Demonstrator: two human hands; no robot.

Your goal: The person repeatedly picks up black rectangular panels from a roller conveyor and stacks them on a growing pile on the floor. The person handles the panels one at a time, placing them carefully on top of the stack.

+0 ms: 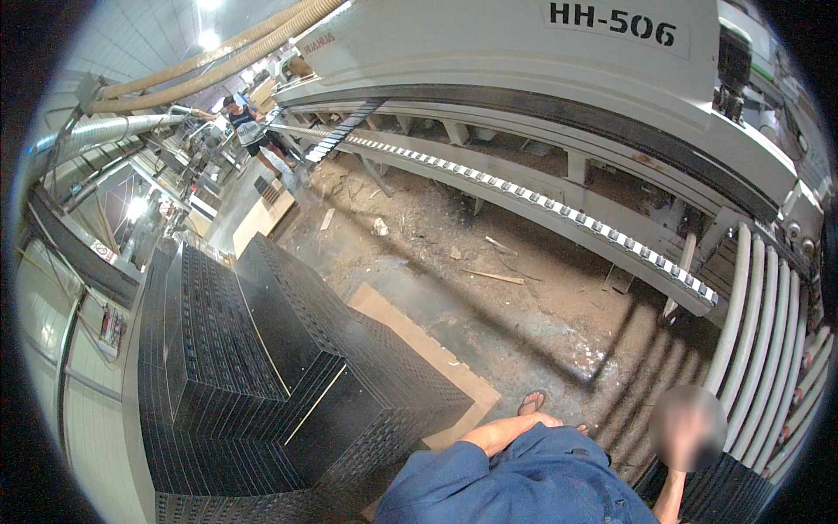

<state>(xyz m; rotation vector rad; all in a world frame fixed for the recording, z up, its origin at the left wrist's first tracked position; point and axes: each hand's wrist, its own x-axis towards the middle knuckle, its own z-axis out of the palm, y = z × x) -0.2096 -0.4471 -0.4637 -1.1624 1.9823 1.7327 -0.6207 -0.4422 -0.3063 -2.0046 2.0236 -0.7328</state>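
My left hand (548,420) rests by the front of my blue shirt (524,480). Its fingers are mostly hidden, and nothing shows in it. On the right, my right hand (688,432) is raised beside a row of pale grey roller bars (740,323), close to dark ribbed boards (742,489) at the lower edge. A round blur covers its fingers, so I cannot make out a grip or any touch. To my left stands a tall stack of black panels (301,450) with rows of notches along their edges.
A large grey machine (489,61) runs along the far side, with a white-toothed conveyor rail (524,188) before it. Wood scraps (494,277) and dust lie on the floor. A brown board (476,393) sticks out under the panels. Another person (249,131) stands far back at left.
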